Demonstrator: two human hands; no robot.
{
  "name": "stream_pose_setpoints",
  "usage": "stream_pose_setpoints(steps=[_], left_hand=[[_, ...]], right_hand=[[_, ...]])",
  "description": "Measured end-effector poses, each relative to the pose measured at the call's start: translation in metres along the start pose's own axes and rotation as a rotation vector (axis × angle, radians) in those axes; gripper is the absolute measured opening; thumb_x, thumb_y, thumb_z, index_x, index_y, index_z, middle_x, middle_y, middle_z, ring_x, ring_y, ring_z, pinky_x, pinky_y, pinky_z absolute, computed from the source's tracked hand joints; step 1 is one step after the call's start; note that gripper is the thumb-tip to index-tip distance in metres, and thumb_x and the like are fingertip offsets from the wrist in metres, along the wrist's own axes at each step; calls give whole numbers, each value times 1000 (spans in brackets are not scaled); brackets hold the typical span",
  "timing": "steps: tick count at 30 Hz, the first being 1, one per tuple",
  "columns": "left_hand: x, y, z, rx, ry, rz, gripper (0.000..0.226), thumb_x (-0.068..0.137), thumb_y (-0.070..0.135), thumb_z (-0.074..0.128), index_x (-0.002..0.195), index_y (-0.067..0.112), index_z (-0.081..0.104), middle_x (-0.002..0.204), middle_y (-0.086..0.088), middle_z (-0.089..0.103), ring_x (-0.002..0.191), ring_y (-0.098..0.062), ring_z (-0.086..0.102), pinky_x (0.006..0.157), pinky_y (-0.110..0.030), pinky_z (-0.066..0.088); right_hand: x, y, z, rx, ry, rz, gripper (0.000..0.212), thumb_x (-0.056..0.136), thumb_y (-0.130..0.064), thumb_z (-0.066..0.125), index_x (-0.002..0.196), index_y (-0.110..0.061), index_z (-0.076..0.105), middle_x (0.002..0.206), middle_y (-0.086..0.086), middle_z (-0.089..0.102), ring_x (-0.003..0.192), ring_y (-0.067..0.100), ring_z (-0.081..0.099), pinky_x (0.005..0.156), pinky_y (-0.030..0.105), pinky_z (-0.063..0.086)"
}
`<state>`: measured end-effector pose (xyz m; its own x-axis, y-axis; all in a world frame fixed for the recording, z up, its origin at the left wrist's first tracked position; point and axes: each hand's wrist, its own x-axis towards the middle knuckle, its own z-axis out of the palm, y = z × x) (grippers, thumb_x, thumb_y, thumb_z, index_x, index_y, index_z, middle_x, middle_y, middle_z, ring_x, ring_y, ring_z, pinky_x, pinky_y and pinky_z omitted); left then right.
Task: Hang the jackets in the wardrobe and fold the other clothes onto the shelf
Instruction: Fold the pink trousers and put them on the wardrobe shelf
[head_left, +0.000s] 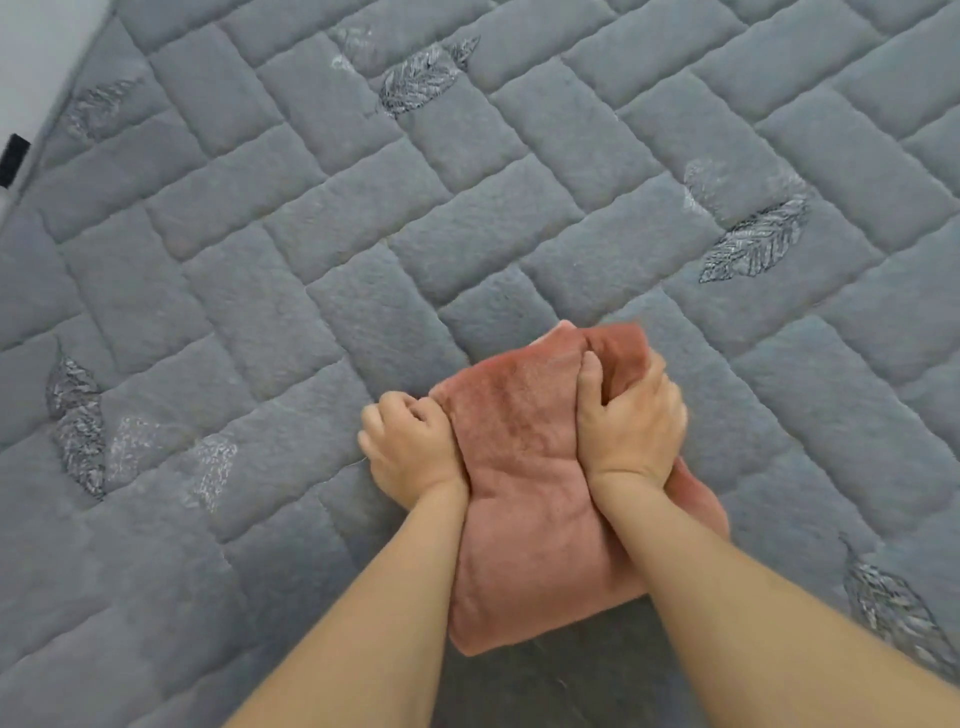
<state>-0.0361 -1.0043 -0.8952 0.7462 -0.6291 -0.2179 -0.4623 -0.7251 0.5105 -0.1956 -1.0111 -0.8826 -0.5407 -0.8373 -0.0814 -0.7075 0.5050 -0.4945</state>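
Pink fleece garment (519, 467), folded small, lies on grey quilted bedcover (311, 234). My left hand (410, 447) clenches its left edge; right hand (628, 415) grips the top right fold. Judged soft, light, floppy: support both sides when lifting.

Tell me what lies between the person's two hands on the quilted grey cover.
In the head view, the folded pink cloth spans the gap; the left hand and right hand each grip one of its sides, above the grey cover.
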Motion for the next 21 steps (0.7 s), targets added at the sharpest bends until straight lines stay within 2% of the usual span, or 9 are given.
stream_pose_setpoints(steps=[2, 5, 11, 14, 17, 18, 20, 21], left_hand=[[3, -5, 15, 49, 63, 70, 23, 86, 17, 46, 88, 4, 64, 103, -23, 58, 96, -45, 52, 67, -49, 40], [8, -4, 26, 101, 80, 102, 44, 81, 32, 31, 84, 3, 64, 98, -26, 58, 89, -46, 53, 67, -52, 44], [6, 4, 18, 170, 19, 87, 50, 80, 34, 25, 82, 2, 63, 97, -26, 58, 89, -46, 54, 68, -51, 41], [7, 6, 18, 186, 17, 70, 48, 83, 33, 27, 86, 2, 64, 101, -25, 58, 93, -44, 53, 71, -51, 39], [6, 4, 18, 191, 33, 34, 23, 93, 19, 48, 93, 3, 65, 110, -22, 58, 102, -42, 50, 77, -50, 36], [6, 3, 17, 177, 28, 16, 21, 95, 18, 50, 96, 4, 65, 113, -20, 57, 105, -40, 49, 79, -49, 35], [7, 3, 6, 124, -41, -4, 30, 99, 31, 45, 101, 8, 65, 118, -15, 57, 112, -35, 46, 86, -43, 33], [8, 3, -2, 77, -134, 5, 41, 101, 42, 42, 102, 9, 65, 118, -12, 59, 115, -33, 46, 93, -41, 32]], right_hand=[[5, 2, 13, -35, 18, -15, 81, 83, -65, 30, 113, 4, 59, 101, 23, 64, 98, 43, 57, 88, 48, 38], [14, 6, 24, -58, 48, -27, 73, 83, -58, 34, 102, 7, 61, 90, 24, 61, 87, 44, 57, 78, 49, 42], [14, 8, 22, -55, 16, -26, 71, 83, -56, 34, 99, 9, 60, 88, 26, 59, 84, 44, 56, 76, 48, 39], [14, 8, 25, -48, 27, -29, 72, 84, -56, 33, 98, 9, 59, 89, 25, 58, 86, 43, 55, 77, 47, 36], [15, 10, 26, -62, 16, -31, 75, 85, -58, 29, 98, 9, 59, 91, 25, 59, 89, 43, 54, 80, 48, 37], [15, 12, 25, -64, 9, -30, 76, 85, -59, 28, 99, 9, 59, 93, 25, 59, 91, 44, 54, 82, 48, 37], [15, 12, 21, -58, -7, -21, 81, 83, -62, 24, 102, 8, 60, 97, 25, 61, 95, 44, 54, 85, 48, 36], [14, 11, 18, -61, -15, -19, 85, 81, -65, 21, 105, 7, 60, 99, 25, 62, 98, 44, 54, 87, 48, 35]])
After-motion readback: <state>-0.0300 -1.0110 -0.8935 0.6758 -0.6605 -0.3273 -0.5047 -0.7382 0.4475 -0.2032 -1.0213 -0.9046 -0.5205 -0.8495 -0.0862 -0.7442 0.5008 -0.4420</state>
